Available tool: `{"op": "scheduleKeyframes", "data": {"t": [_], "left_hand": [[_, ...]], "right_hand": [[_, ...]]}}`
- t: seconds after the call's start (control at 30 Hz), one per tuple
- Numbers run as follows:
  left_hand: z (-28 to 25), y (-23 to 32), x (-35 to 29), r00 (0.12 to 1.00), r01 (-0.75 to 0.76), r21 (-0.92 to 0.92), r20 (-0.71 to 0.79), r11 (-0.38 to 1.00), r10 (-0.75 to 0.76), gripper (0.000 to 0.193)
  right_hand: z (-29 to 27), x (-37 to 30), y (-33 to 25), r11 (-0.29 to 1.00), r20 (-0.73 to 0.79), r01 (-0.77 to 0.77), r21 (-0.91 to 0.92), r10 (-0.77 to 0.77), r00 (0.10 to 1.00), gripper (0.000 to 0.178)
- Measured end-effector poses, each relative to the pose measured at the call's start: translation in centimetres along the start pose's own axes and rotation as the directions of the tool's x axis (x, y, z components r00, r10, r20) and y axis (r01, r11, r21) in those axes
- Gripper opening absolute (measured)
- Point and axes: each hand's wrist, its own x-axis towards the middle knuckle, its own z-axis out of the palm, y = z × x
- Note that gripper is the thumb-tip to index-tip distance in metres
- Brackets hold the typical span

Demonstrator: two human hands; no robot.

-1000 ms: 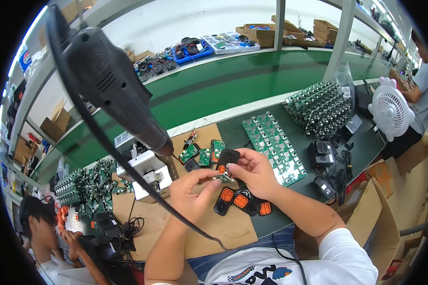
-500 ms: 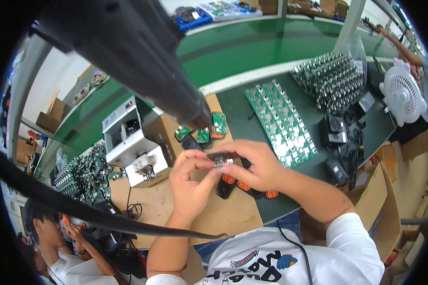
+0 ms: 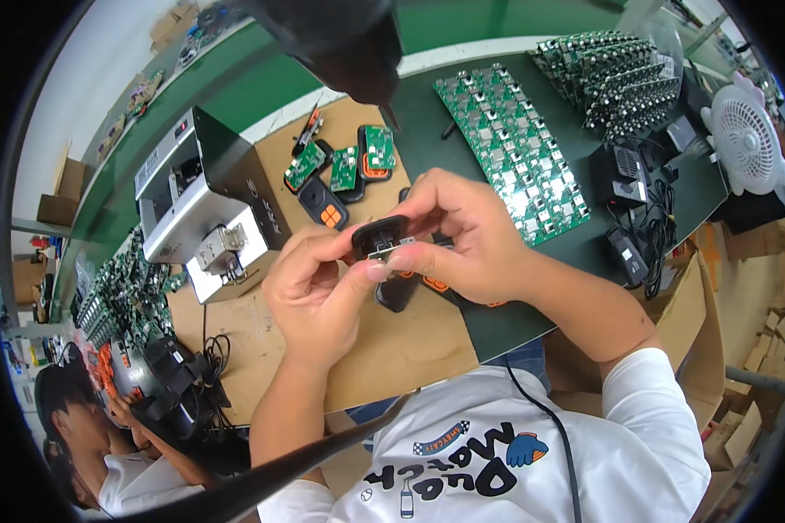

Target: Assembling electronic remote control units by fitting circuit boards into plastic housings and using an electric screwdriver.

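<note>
Above the right part of a flat brown cardboard sheet (image 3: pixel 270 370), a black rounded plastic casing (image 3: pixel 379 234) is grasped between the bent fingers of the left hand (image 3: pixel 312 296) and the right hand (image 3: pixel 475 237). A thin, pale-edged part (image 3: pixel 387 252) is pinched at the casing's near side by both thumbs; whether it is seated inside cannot be told. On the sheet's far end, three green rectangular circuit boards (image 3: pixel 344 168) are rested on or beside black casings with orange buttons (image 3: pixel 325 209). At the sheet's right edge, further black casings (image 3: pixel 396 295) are partly covered by the right hand. A white-and-black box-shaped machine (image 3: pixel 257 205) is stood at the sheet's left side. To the sheet's right, a long panel of green circuit boards (image 3: pixel 515 157) is laid on the dark green tabletop (image 3: pixel 519 329). Over the sheet's far edge, a black power screwdriver (image 3: pixel 349 48) is suspended.
</note>
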Motion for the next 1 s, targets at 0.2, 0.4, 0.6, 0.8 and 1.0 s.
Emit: {"op": "scheduleKeyframes", "data": {"t": [0.2,0.4,0.6,0.8,1.0], "left_hand": [[0.3,0.4,1.0,0.990,0.140,0.112,-0.033,0.984,-0.137,0.032],[-2.6,3.5,2.6,0.703,-0.390,0.531,-0.356,0.752,0.616,0.031],[-5.1,16.2,4.3,0.676,-0.658,0.235,-0.235,0.715,0.699,0.038],[-8.5,19.6,2.2,0.590,-0.778,-0.059,0.274,0.626,0.760,0.047],[-9.8,17.8,3.6,0.658,-0.743,0.034,0.223,0.668,0.719,0.044]], "right_hand": [[-0.5,0.9,0.4,0.991,-0.017,-0.109,0.081,0.111,0.994,0.019],[-1.8,1.7,2.1,0.892,-0.140,-0.201,0.404,0.278,0.950,0.022],[-1.7,1.3,0.3,0.804,-0.176,-0.185,0.565,0.336,0.925,0.027],[-2.6,0.9,-1.3,0.809,-0.207,0.047,0.586,0.093,0.974,0.023],[-3.2,0.7,-7.6,0.889,-0.130,0.449,0.092,-0.436,0.891,0.043]]}}
